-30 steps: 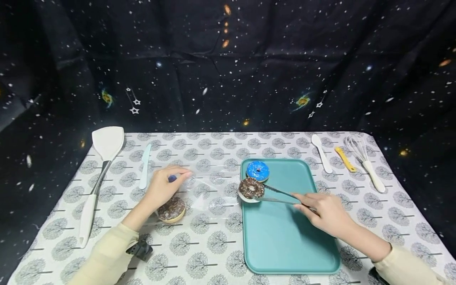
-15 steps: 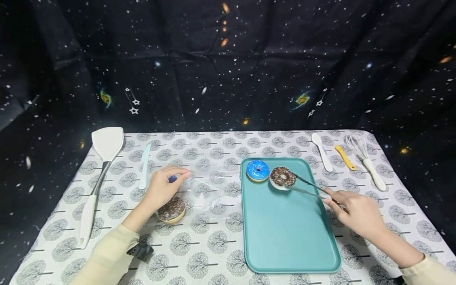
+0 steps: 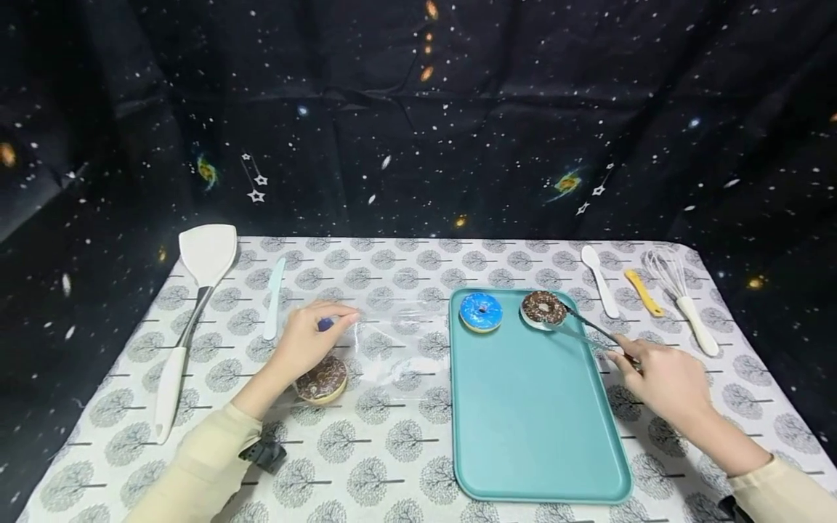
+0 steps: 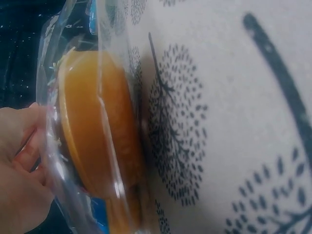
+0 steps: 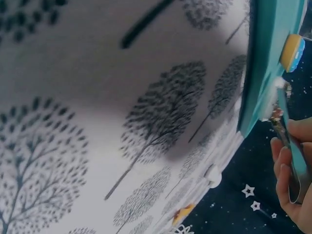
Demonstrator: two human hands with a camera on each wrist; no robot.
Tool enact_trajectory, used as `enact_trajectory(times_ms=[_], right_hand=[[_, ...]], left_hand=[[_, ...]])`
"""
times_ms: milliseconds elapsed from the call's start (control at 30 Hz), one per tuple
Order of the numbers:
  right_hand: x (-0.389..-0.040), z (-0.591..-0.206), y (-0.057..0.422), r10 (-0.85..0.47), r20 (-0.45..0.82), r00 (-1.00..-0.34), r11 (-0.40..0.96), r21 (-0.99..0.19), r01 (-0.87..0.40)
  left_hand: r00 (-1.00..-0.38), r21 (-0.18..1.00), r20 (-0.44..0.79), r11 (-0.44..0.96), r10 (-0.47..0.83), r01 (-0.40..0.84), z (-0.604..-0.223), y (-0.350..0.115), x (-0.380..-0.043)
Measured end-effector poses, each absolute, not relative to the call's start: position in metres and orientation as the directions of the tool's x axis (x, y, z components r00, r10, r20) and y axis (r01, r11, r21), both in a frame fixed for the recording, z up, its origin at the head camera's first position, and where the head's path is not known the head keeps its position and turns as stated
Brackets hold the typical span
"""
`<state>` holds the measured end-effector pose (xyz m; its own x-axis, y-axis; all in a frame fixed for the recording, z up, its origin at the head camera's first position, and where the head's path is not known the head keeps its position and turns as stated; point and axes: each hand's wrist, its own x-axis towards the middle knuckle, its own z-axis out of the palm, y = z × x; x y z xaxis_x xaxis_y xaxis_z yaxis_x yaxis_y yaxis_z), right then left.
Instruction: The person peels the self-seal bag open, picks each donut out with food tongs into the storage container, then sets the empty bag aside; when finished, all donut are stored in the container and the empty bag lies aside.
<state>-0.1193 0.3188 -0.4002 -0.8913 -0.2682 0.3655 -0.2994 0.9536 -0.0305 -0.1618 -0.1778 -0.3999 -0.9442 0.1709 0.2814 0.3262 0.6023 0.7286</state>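
Observation:
My right hand (image 3: 667,381) holds metal tongs (image 3: 598,335). Between their tips is a chocolate-topped doughnut with sprinkles and a white base (image 3: 543,309), at the far right corner of the teal tray (image 3: 536,421). Whether it touches the tray I cannot tell. A blue-iced doughnut (image 3: 481,312) sits in the tray's far left corner. My left hand (image 3: 310,341) pinches the edge of a clear plastic bag (image 3: 392,363). Inside lies a brown sprinkled doughnut (image 3: 322,380), its yellow underside (image 4: 100,126) showing in the left wrist view. Something dark blue is mostly hidden behind the left fingers.
Left of the bag lie a white spatula (image 3: 196,290) and a pale blue plastic knife (image 3: 275,298). Beyond the tray's right side are a white spoon (image 3: 600,282), a yellow-handled tool (image 3: 644,293) and a whisk (image 3: 683,301). A tree-patterned cloth (image 3: 366,465) covers the table.
The right hand has carried the chocolate doughnut in the tongs from the tray's left edge, beside the blue one, to its far right corner. The left hand stays at the bag.

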Motion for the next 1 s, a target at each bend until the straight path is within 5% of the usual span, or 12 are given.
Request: enact_trajectory(times_ms=[567, 1000], right_hand=[[-0.121, -0.380, 0.313, -0.208, 0.038, -0.977, 0.964, -0.163, -0.212], [-0.119, -0.357, 0.310, -0.242, 0.108, -0.964, 0.953, -0.160, -0.257]], left_hand=[[-0.934, 0.674, 0.308, 0.652, 0.180, 0.348, -0.395, -0.180, -0.160], [-0.929, 0.690, 0.321, 0.626, 0.186, 0.363, -0.395, -0.180, -0.161]])
